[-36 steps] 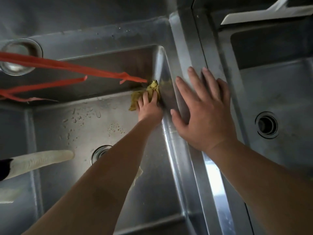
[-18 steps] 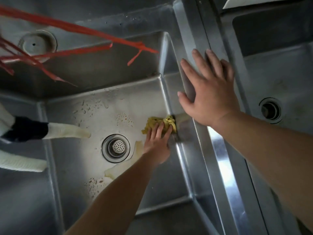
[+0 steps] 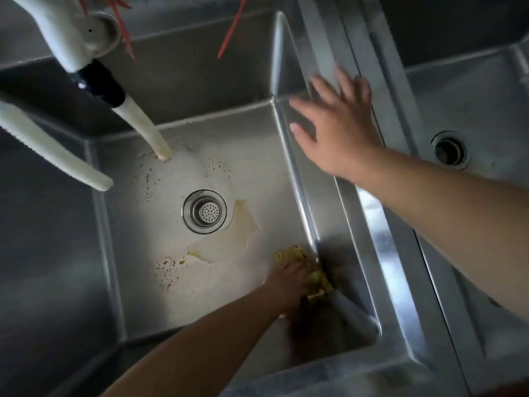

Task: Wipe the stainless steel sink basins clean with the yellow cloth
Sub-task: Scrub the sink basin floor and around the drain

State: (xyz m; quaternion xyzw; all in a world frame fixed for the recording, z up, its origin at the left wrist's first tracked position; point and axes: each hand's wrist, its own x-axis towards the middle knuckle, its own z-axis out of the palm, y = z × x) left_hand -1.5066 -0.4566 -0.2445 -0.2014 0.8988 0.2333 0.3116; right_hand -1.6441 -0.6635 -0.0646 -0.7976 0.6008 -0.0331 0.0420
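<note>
My left hand (image 3: 289, 277) presses the crumpled yellow cloth (image 3: 310, 267) into the near right bottom corner of the left steel basin (image 3: 137, 267), where the floor meets the right wall. Part of the cloth is hidden under my fingers. My right hand (image 3: 335, 124) is spread, fingers apart and holding nothing, over the divider rim (image 3: 380, 253) between the two basins; it looks blurred. The right basin (image 3: 486, 104) lies beyond the divider.
The left basin's round drain strainer (image 3: 204, 212) sits mid-floor beside a yellowish puddle (image 3: 229, 242) and water droplets. White faucet spouts (image 3: 143, 127) hang over the far left. Red plastic strips (image 3: 232, 30) dangle at the top. The right basin has its own drain (image 3: 450, 150).
My left hand has dragged the cloth along the basin's right wall from the far corner toward the near corner. My right hand stayed near the divider and now looks lifted and blurred.
</note>
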